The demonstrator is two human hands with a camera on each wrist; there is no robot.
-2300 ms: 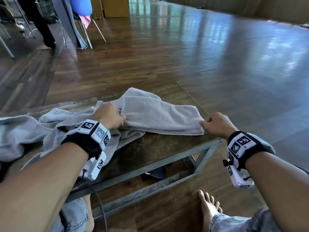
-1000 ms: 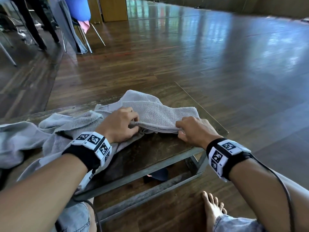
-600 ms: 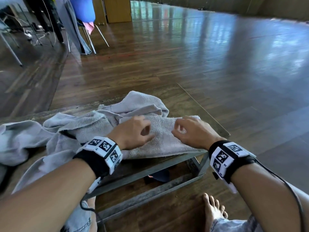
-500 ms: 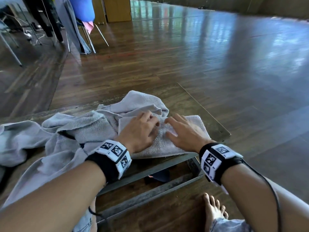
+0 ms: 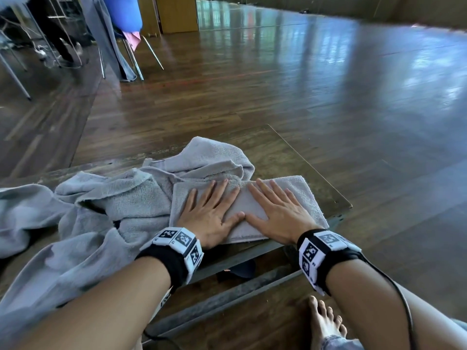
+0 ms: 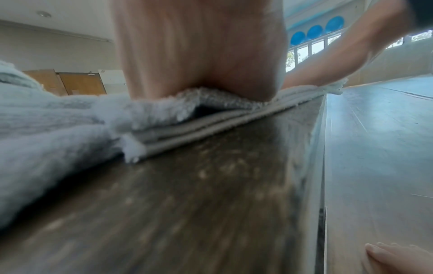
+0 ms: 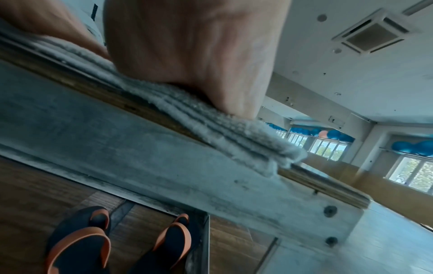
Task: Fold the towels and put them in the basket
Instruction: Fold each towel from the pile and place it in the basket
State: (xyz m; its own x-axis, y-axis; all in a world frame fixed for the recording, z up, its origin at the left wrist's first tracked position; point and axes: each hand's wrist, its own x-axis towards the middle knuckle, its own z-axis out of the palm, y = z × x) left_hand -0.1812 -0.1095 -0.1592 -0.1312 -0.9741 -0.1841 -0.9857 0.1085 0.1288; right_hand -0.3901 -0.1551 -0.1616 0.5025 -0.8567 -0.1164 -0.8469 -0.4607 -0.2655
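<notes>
Pressing folded towel (image 5: 300, 198) flat, left hand (image 5: 209, 213), right hand (image 5: 275, 213), black-and-white wristband markers (image 5: 177, 238)

Fluffy grey terry-cloth towel (image 5: 300, 195) on a worn, matt wooden table (image 5: 285, 157) with dull metal frame (image 7: 164, 166).

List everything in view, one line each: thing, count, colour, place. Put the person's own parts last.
folded towel: one, grey, near right corner of the table, under both hands
unfolded towels: a heap, count unclear, grey, left of the folded one
table: one, dark wood top, grey metal frame
sandals: two, black and orange, on the floor under the table
chairs: some, metal legs, far left
balls: several, blue, above the windows
left hand: flat, fingers spread
right hand: flat, fingers spread
bare foot: one, on the floor
</notes>
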